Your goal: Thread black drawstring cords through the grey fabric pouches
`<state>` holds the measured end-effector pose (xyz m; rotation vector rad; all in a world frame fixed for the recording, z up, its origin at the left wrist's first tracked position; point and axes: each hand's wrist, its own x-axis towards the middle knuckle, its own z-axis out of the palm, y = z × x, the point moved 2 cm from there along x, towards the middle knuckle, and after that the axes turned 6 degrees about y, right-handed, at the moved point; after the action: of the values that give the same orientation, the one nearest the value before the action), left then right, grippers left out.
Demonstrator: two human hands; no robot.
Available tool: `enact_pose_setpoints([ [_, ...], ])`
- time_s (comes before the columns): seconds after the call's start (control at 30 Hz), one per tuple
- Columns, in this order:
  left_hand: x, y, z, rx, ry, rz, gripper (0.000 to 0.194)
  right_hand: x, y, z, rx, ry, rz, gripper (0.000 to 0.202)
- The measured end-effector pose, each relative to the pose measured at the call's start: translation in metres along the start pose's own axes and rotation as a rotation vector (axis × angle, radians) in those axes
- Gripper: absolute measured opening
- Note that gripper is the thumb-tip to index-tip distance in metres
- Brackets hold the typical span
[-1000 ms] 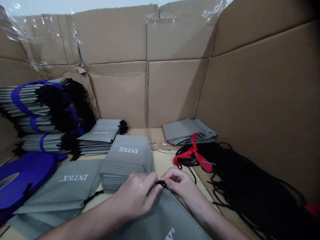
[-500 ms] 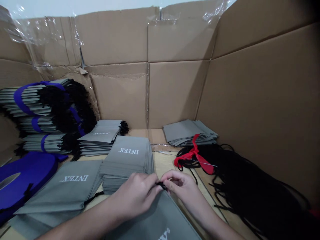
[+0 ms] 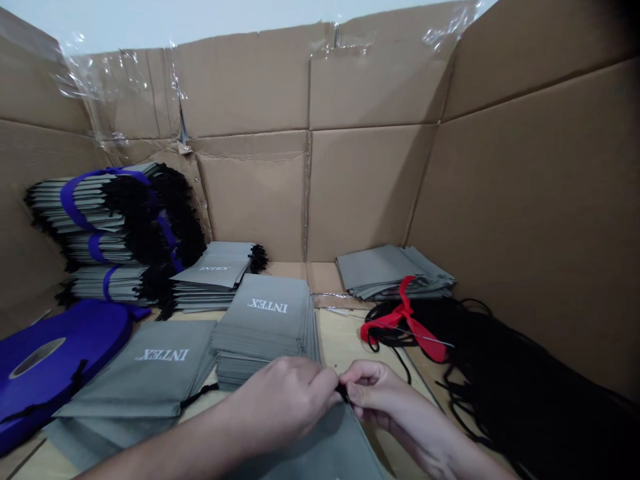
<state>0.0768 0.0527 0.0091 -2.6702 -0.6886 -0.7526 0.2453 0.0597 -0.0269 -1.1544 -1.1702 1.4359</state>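
A grey fabric drawstring bag (image 3: 325, 447) lies at the bottom centre, partly under my forearm. At its top corner a short black cord (image 3: 343, 392) shows between my hands. My left hand (image 3: 295, 400) is closed, its thumb and fingers pinching the cord from the left. From the right, my right hand (image 3: 375, 393) pinches the same cord between thumb and forefinger. How the cord is looped or knotted is hidden by the fingers. Just behind my left hand stands a stack of grey bags (image 3: 270, 313) printed INTEX.
Bags with black cords (image 3: 165, 357) lie at left beside a purple ribbon roll (image 3: 95, 333). Bundles tied with purple ribbon (image 3: 115, 200) are piled behind. At right are black cords (image 3: 520, 380), a red tie (image 3: 405, 317) with a thin metal rod, and grey bags (image 3: 385, 267). Cardboard walls (image 3: 365, 180) surround the table.
The view has shifted slightly, so the surroundings sit farther right. Both hands stay pinched at the bag's corner, slightly lower and farther right in the picture.
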Motion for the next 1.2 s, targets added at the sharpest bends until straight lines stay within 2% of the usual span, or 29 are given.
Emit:
enact_pose_setpoints([
  [0.1,0.000,0.000,0.000,0.018,-0.033,-0.004,0.020,0.006,-0.002,0.001,-0.038,-0.008,-0.004,0.034],
  [0.23,0.002,-0.002,0.000,0.004,-0.069,-0.035,0.016,0.015,0.003,0.001,-0.060,0.054,-0.114,0.038],
  [0.3,0.003,-0.002,0.000,-0.001,-0.087,-0.045,0.015,0.018,0.009,0.000,-0.044,0.057,-0.121,0.041],
  [0.47,0.002,-0.002,0.002,0.043,-0.141,0.017,0.013,0.019,0.017,-0.002,-0.082,-0.073,-0.046,0.046],
  [0.67,0.001,-0.004,0.002,0.065,-0.181,0.045,0.011,0.015,0.010,0.007,-0.164,-0.190,-0.082,0.053],
  [0.77,0.001,-0.005,0.001,0.045,-0.194,0.032,0.012,0.013,0.008,0.010,-0.186,-0.205,-0.113,0.053],
  [0.97,0.001,-0.007,0.001,0.033,-0.186,0.025,0.017,0.012,0.008,0.014,-0.190,-0.134,-0.222,0.048],
  [1.2,0.002,-0.007,-0.001,-0.020,-0.201,0.023,0.018,0.010,0.012,0.015,-0.205,-0.243,-0.229,0.051],
])
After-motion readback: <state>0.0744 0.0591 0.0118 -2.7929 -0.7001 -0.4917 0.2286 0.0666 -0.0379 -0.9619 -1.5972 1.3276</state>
